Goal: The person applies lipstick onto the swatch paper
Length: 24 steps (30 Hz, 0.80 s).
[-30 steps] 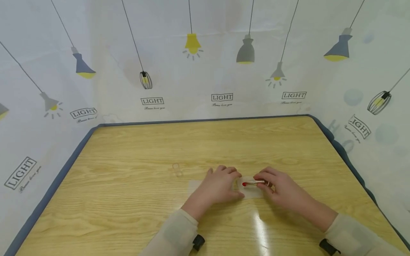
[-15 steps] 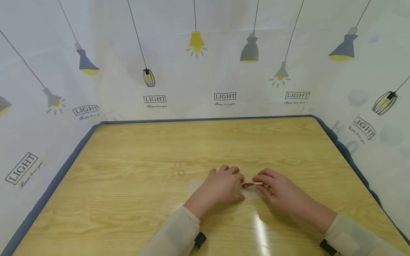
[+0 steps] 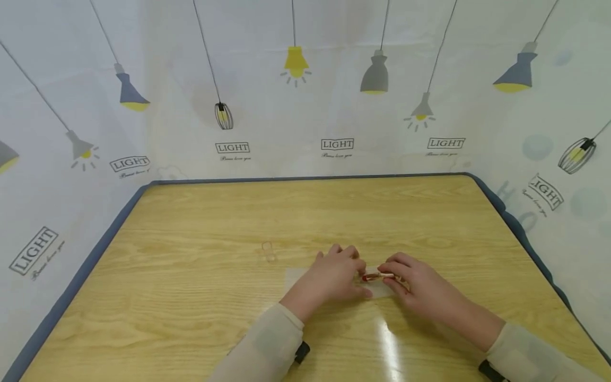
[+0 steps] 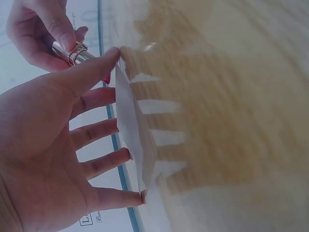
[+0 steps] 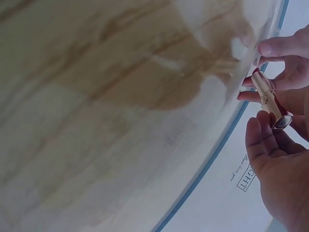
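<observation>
A lipstick (image 3: 380, 276) with a red tip and a shiny gold tube lies between the thumb and fingers of my right hand (image 3: 420, 281), which pinches it. Its red end points left, close over a white sheet of paper (image 3: 293, 277). In the right wrist view the round base of the lipstick (image 5: 266, 99) faces out of the hand. My left hand (image 3: 331, 276) rests on the paper, fingers spread and fingertips down on it, close to the red tip. Seen from the left wrist, the fingertips meet the edge-on paper (image 4: 129, 116), and part of the lipstick is hidden behind the thumb.
A small transparent piece (image 3: 269, 252) lies on the wooden table (image 3: 191, 297), left of and beyond the paper. A blue edge strip (image 3: 305, 179) borders the table. White curtains (image 3: 277, 122) printed with lamps stand around its back and sides.
The lipstick's red end has come a little nearer to my left fingers, its tube turning slightly. Both hands otherwise keep their places, while the head view has shifted slightly.
</observation>
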Available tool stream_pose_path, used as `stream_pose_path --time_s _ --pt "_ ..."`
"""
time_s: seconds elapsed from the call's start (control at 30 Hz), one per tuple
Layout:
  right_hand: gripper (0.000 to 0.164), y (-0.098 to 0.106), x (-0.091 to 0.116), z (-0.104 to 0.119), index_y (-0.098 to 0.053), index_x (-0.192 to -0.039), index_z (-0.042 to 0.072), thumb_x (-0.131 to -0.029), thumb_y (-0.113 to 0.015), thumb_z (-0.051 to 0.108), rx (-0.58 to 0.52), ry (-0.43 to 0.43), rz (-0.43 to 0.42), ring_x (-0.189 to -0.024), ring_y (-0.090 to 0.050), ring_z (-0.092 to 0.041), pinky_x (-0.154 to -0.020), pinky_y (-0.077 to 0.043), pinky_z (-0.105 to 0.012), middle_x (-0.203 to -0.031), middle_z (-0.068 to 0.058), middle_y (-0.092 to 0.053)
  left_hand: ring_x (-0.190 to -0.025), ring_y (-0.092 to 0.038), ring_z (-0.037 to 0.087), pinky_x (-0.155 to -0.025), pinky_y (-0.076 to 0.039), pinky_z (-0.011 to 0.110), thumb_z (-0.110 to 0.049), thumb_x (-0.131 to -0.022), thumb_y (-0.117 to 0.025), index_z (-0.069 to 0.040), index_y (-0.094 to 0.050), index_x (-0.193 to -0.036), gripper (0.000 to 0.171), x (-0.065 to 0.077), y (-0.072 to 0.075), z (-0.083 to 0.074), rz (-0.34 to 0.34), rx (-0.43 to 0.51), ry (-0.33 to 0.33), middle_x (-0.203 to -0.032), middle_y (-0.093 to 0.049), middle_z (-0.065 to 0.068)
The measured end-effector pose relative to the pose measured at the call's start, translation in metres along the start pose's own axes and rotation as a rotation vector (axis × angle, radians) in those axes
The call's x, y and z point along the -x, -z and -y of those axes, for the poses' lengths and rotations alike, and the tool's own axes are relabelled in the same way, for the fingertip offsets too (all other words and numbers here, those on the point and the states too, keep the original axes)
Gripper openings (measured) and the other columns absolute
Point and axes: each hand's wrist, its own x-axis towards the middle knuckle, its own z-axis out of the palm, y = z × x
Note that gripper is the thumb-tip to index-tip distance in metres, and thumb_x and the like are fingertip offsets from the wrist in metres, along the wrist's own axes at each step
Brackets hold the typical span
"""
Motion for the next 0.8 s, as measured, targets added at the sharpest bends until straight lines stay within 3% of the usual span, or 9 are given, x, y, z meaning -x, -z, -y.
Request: stream_pose_path --time_s 0.17,0.5,0.8 --pt "0.022 -0.0004 0.0002 -0.0007 -0.075 -0.115 0.01 -0.094 -0.079 0.002 -0.002 0.017 -0.003 -0.085 -0.065 -0.004 -0.068 -0.057 -0.022 -0.109 0.003 -0.067 -0.141 -0.048 0.027 -0.114 -0.046 0.068 -0.058 -0.096 -0.074 -0.035 -0.07 -0.116 0.03 -0.0015 0.0011 -0.0018 0.013 -0.04 0.01 -0.153 -0.054 -0.006" --pt "0.017 -0.004 0.0014 -0.0023 -0.076 -0.114 0.01 -0.097 -0.076 0.007 0.007 -0.01 0.036 -0.085 -0.062 -0.001 -0.068 -0.057 -0.022 -0.107 0.003 -0.067 -0.141 -0.048 0.027 -0.115 -0.045 0.069 -0.057 -0.096 -0.074 -0.034 -0.067 -0.111 0.028 -0.0005 0.0037 -0.0032 0.018 -0.034 0.019 -0.152 -0.055 -0.006" --pt "0.018 0.0018 0.0017 -0.0017 -0.078 -0.114 0.01 -0.097 -0.076 0.007 0.031 -0.025 0.05 -0.086 -0.063 -0.003 -0.069 -0.057 -0.023 -0.108 0.003 -0.068 -0.141 -0.048 0.027 -0.116 -0.045 0.068 -0.058 -0.096 -0.073 -0.035 -0.067 -0.116 0.032 -0.0008 0.0034 -0.0039 0.022 -0.049 0.024 -0.153 -0.054 -0.007"
